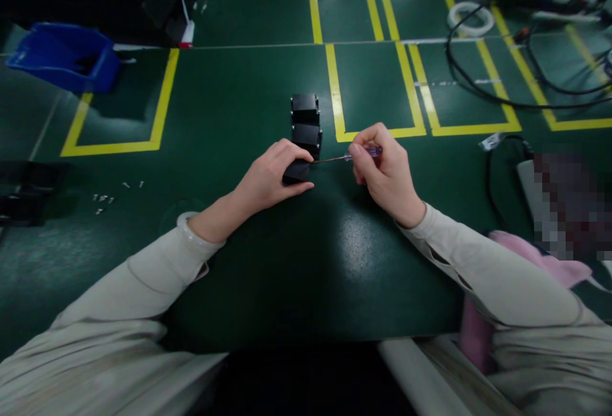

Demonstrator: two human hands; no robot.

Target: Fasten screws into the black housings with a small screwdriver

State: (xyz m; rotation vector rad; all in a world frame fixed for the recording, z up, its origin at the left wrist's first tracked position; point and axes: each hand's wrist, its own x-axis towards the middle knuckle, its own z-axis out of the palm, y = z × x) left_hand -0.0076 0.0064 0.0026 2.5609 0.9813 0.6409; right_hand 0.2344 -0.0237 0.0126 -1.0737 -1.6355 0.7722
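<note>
My left hand [270, 177] rests on the green table and grips a small black box [297, 172] by its near side. My right hand [382, 171] holds a thin screwdriver [351, 157] with a purple handle, its metal shaft lying level and its tip touching the right side of that box. Two more black boxes [306, 121] stand in a row just behind the held one, touching each other.
Several small screws [106, 197] lie at the left. A blue bin [64, 56] stands at the far left, with black items behind it. Black cables [482, 88] and a white tape roll [471, 18] lie far right over yellow floor-tape rectangles. A pink cloth [549, 266] sits near right.
</note>
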